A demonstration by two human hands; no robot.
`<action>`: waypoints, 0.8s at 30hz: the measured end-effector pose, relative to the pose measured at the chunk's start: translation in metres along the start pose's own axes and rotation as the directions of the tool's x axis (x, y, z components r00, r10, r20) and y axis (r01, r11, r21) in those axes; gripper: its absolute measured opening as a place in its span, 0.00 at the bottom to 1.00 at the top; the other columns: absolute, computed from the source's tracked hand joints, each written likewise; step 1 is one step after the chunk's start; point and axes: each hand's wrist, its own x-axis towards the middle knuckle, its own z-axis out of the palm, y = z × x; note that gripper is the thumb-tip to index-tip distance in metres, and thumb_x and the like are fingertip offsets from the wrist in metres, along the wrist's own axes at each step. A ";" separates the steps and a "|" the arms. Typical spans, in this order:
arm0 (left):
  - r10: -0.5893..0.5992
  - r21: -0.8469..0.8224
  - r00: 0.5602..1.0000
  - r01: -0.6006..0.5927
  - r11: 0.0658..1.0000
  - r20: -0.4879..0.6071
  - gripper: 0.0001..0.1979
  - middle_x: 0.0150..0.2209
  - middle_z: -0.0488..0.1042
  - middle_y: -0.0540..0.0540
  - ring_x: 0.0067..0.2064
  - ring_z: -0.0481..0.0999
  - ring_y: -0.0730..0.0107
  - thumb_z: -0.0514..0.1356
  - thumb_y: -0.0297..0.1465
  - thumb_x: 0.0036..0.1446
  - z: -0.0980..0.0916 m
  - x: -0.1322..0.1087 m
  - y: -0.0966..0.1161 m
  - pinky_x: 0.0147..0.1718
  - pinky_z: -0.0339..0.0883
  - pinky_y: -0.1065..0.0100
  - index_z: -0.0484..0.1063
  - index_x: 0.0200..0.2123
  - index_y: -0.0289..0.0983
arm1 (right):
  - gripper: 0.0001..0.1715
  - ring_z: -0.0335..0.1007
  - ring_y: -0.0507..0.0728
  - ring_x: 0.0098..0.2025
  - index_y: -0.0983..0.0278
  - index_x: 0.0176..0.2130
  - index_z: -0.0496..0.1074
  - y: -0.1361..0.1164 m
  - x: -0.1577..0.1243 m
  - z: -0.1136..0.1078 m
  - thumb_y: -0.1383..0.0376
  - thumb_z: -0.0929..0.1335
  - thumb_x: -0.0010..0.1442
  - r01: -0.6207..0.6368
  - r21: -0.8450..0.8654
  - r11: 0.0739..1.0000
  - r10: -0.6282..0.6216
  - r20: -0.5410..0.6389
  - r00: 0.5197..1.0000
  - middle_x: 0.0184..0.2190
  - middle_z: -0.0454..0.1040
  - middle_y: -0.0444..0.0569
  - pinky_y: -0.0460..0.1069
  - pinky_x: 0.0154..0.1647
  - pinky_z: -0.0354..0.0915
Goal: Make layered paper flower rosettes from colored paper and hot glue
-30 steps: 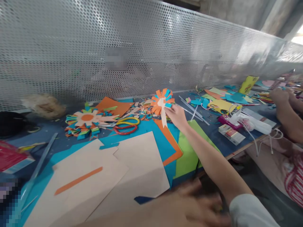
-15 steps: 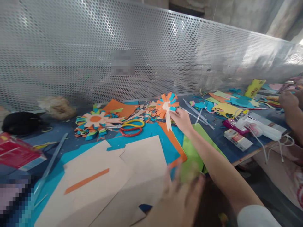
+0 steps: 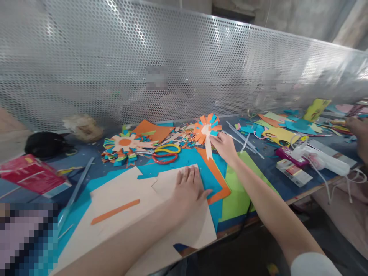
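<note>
My left hand (image 3: 188, 189) lies flat, fingers extended, on a sheet of cream paper (image 3: 115, 188). An orange paper strip (image 3: 115, 212) rests on the same cream paper. Out in front, my right hand (image 3: 225, 145) pinches an orange and blue paper flower (image 3: 204, 130) that has a forked cream tail. A second paper flower (image 3: 125, 142) with an orange centre lies to the left, on layered fringed paper. Beside it are scissors (image 3: 165, 154) with a red and a yellow handle. Blue paper (image 3: 184, 156) spreads under the cream sheets.
Paper scraps (image 3: 184, 135) pile before a perforated metal panel (image 3: 115, 69). Green paper (image 3: 238, 184) lies under my right forearm. At right are a hot glue gun (image 3: 319, 155) with a white cord and clear glue sticks (image 3: 244, 140). A red box (image 3: 34, 174) stands left. Another person's hand (image 3: 355, 124) shows far right.
My left hand has come down from a blurred position near the table's front edge onto the cream paper. My right hand keeps its hold on the flower. The view has shifted slightly.
</note>
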 end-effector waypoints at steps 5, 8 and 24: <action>0.620 -0.409 0.777 -0.533 0.741 0.111 0.23 0.54 0.66 0.42 0.54 0.66 0.58 0.48 0.40 0.58 -0.016 -0.034 0.021 0.53 0.57 0.60 0.63 0.53 0.36 | 0.16 0.61 0.51 0.23 0.63 0.18 0.60 0.000 0.001 -0.001 0.59 0.62 0.52 0.005 -0.077 0.997 -0.005 -0.004 1.000 0.18 0.65 0.43 0.45 0.23 0.54; 0.953 -0.749 0.283 -0.607 0.265 0.108 0.17 0.41 0.76 0.51 0.41 0.76 0.70 0.47 0.36 0.59 -0.038 -0.046 0.029 0.38 0.67 0.76 0.71 0.46 0.42 | 0.15 0.63 0.52 0.24 0.63 0.20 0.61 0.000 0.002 -0.002 0.58 0.62 0.52 -0.026 -0.043 0.999 0.026 -0.004 1.000 0.19 0.67 0.44 0.46 0.24 0.55; 0.901 -0.752 0.079 -0.524 0.401 0.426 0.14 0.38 0.77 0.51 0.41 0.76 0.69 0.51 0.36 0.57 -0.066 -0.041 0.031 0.40 0.67 0.76 0.75 0.35 0.41 | 0.14 0.65 0.54 0.26 0.64 0.19 0.62 -0.001 0.003 -0.004 0.60 0.63 0.51 0.044 -0.074 0.996 -0.047 -0.036 0.998 0.20 0.68 0.45 0.46 0.26 0.56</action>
